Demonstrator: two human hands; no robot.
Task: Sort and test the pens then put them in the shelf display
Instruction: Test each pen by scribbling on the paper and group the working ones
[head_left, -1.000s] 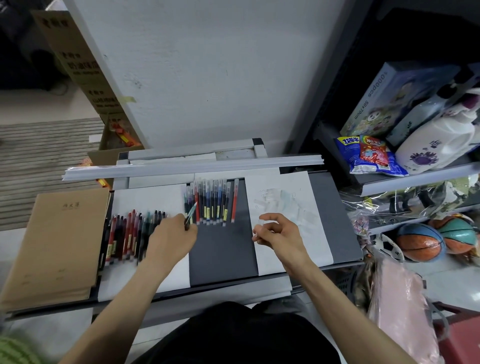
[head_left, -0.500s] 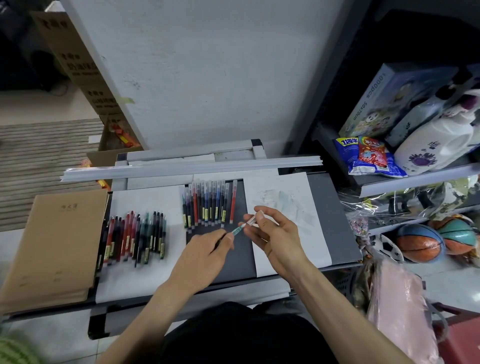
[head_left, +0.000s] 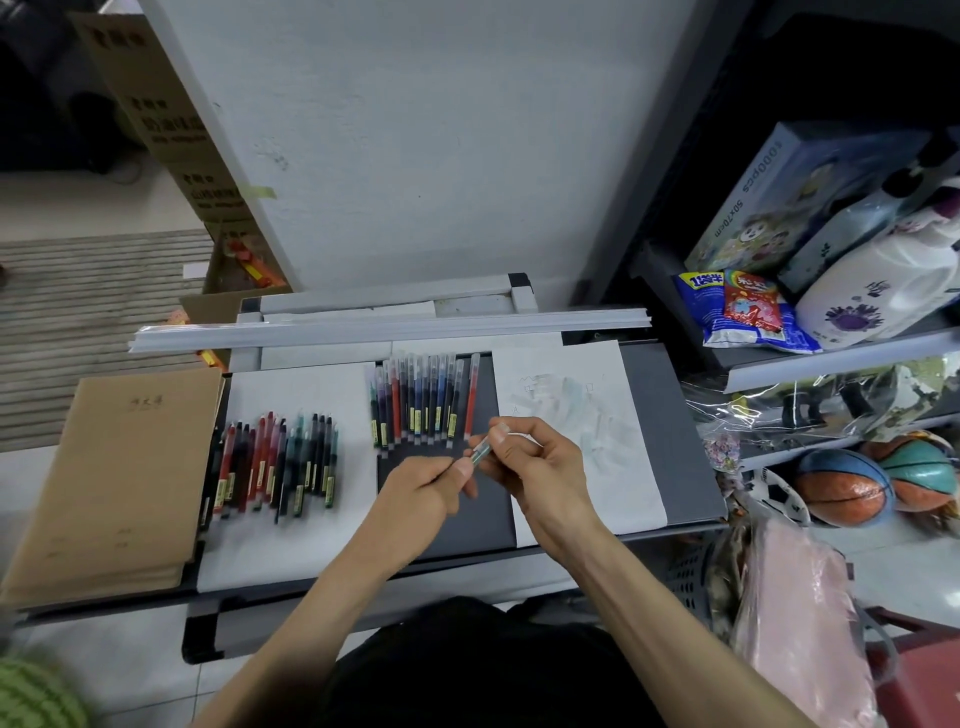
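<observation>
The loose pens (head_left: 275, 462) lay left of the sorted row (head_left: 421, 400). Above the dark mat (head_left: 483, 530), the left hand (head_left: 421, 488) gripped the green pen (head_left: 480, 452) by its barrel and the right hand (head_left: 535, 467) pinched its cap end. A straight pull, then a scribble on the test paper (head_left: 571, 431), would likely serve best.

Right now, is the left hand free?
No, the left hand pinches one end of the teal pen while the right hand holds the other end.
</observation>
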